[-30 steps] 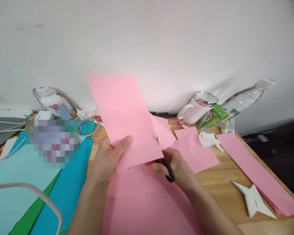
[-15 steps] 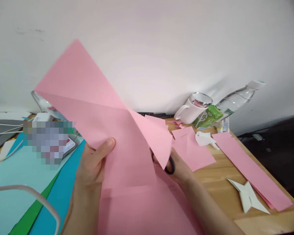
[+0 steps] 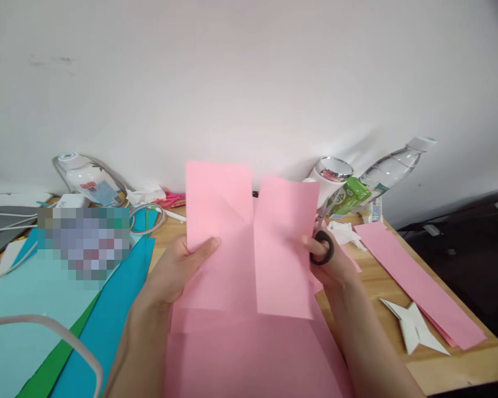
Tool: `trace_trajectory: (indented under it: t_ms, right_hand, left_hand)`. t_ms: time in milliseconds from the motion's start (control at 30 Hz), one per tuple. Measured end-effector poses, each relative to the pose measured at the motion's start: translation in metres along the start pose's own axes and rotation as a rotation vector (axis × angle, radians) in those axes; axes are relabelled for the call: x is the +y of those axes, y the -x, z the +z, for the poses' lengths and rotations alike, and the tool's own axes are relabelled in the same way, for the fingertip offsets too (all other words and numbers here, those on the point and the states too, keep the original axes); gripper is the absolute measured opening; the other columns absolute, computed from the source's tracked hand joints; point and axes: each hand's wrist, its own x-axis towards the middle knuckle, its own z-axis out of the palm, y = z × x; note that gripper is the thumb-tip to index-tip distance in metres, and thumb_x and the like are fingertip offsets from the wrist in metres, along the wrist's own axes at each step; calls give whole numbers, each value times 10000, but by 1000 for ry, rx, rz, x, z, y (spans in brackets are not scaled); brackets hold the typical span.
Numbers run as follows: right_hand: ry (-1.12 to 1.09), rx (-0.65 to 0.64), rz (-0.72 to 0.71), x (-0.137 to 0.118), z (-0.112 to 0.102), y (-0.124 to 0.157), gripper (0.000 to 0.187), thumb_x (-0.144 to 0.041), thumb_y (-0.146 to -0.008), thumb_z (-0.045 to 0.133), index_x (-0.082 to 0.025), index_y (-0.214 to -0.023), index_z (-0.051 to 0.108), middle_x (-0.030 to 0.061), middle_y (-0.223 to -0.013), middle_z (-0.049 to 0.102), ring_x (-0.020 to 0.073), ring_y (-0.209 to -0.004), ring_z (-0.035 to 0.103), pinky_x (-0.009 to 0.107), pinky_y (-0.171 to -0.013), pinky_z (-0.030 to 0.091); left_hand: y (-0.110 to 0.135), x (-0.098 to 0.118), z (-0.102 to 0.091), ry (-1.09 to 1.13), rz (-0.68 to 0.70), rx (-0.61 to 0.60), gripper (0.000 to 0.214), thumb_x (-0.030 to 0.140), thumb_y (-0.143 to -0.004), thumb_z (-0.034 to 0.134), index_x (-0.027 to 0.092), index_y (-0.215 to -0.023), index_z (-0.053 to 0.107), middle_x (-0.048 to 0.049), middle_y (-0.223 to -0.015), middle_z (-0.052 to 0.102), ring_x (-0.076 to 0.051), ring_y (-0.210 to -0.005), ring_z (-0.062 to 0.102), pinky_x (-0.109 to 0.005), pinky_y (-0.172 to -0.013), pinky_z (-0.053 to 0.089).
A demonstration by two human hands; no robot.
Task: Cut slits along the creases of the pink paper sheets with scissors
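My left hand [image 3: 191, 265] pinches a pink paper piece [image 3: 219, 204], thumb on its front face. My right hand [image 3: 330, 262] grips a second pink paper piece [image 3: 286, 237] by its right side and also has scissors [image 3: 322, 246] on its fingers. The scissors' black handle loop shows and the blades point up. Both pieces are upright side by side, a narrow gap between them at the top; whether they touch lower down I cannot tell. Below them lies a large pink sheet [image 3: 253, 359].
Pink strips [image 3: 419, 287] and a folded white paper star [image 3: 415, 329] lie at the right. Behind stand a white mug [image 3: 330, 177], a green packet [image 3: 351, 198] and a tilted clear bottle [image 3: 392, 171]. Blue sheets [image 3: 87, 331], a white cable [image 3: 58, 331] and a white bottle [image 3: 91, 179] are left.
The single pink paper, half cut through and tilted up to the left, is now two upright pieces, one in each hand. The scissors have come away from the cut, blades now pointing up.
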Motion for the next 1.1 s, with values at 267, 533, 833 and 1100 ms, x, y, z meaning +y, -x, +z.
trace_trajectory:
  t_ms: [267,533,833,1100]
  right_hand:
    - [107,476,-149,-6,5,-4,302,-177,-575,787,-171,-849,658,-48,-642,570,87,-562,518,218,-531,418]
    - [111,300,-322,-15,25,12,280,-179,-689,711,-169,-954,620,-40,-564,626,118,-473,572,255,-503,473]
    - [-119,-550,310,-2,41,22,360,-214,-621,793,-156,-946,650,47,-771,716,128,-632,640,250,-606,503]
    - [-117,-575,346,-1,47,26,313,-245,-655,775,-143,-924,652,50,-771,700,126,-663,629,261,-646,499]
  left_hand:
    - [-4,-5,-6,-32,-43,72,338,345,-595,751,175,-886,722,-64,-676,713,-281,-647,676,-356,-541,543]
    - [-8,-2,1,244,103,371,254,272,-590,774,178,-811,688,-41,-841,716,-246,-864,670,-343,-742,558]
    - [-8,1,0,269,69,447,326,309,-588,783,153,-859,693,-64,-921,726,-247,-845,677,-355,-762,558]
    - [-5,1,3,241,112,456,317,315,-602,777,149,-857,690,-57,-945,723,-257,-969,641,-339,-827,531]
